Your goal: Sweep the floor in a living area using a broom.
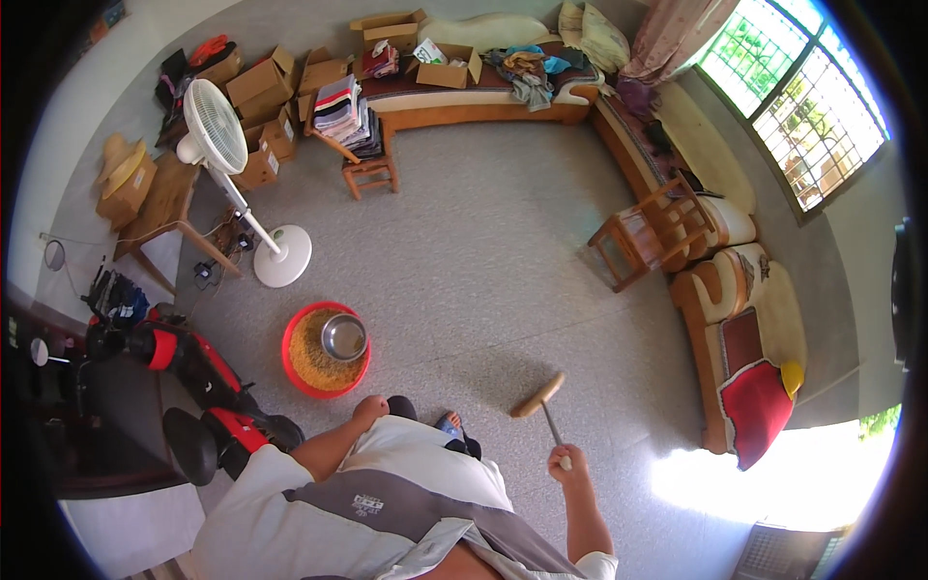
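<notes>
In my right hand (570, 462) I grip the handle of a broom (538, 396). Its tan, elongated head is beside the grey floor, over or on it; contact is hard to judge. My left hand (371, 411) is curled into a fist beside the dark cloth at my leg, with nothing seen in it. Just beyond that hand stands a red basin (286, 362) of yellow grain (312, 355), which looks like corn kernels. A steel bowl (344, 337) rests on the grain. One foot in a blue sandal (449, 426) shows below my shirt.
A white pedestal fan (283, 255) stands behind the basin, and a red-and-black scooter (217, 384) is at the left. A wooden chair (631, 239) is by the sofas (714, 348) at right. Another chair (370, 174) bears folded cloth near cardboard boxes (261, 87).
</notes>
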Demonstrator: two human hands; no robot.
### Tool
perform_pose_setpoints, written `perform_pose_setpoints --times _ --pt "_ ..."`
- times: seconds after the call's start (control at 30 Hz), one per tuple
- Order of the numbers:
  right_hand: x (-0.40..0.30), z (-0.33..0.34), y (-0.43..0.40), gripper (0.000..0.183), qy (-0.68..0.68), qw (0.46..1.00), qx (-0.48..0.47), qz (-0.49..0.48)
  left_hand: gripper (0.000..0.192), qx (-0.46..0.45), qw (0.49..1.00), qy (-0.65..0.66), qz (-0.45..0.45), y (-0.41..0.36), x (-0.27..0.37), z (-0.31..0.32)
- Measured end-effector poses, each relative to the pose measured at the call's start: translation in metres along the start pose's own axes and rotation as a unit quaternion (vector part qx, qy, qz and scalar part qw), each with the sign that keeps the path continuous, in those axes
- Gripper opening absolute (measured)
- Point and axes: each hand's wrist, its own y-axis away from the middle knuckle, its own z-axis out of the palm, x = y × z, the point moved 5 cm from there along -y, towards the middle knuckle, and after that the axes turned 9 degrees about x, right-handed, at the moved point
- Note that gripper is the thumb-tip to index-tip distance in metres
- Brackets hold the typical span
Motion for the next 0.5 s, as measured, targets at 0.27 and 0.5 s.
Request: perform_pose_setpoints --times 0.27,0.5 --pt "0.121 0.129 -0.067 0.012 0.070 0.996 0.048 -0.022 0.025 -0.017 0.999 0.012 -0.041 -0.032 -0.019 -0.007" --pt "0.206 0.250 -0.095 0.025 0.147 0.964 -0.099 0.196 0.028 -0.089 0.995 0.048 -0.015 -0.102 -0.031 -0.037"
